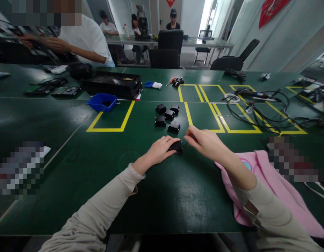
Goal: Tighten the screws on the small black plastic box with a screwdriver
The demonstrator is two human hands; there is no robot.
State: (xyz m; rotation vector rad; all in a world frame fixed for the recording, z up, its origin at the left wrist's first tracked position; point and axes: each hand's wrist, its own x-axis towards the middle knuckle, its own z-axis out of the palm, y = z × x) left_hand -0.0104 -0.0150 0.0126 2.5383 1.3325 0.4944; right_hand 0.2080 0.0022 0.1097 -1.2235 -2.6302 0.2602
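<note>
Your left hand (pixel 162 149) lies flat over a small black box (pixel 177 147) on the green tabletop (pixel 99 168), near the middle of its near half, fingers curled together and pressing it down. Your right hand (pixel 203 141) sits just beside the box on its right, thumb and forefinger pinched on something tiny at its edge; what it is cannot be made out. Five more black boxes (pixel 167 118) sit in a loose cluster further toward the far edge, apart from your hands.

The risk, as I judge it: the box is small and smooth, so if your left hand eases off while you pull or twist, it may skid toward the cluster. A pink cloth (pixel 269 189) under your right forearm could drag and shift your aim.
</note>
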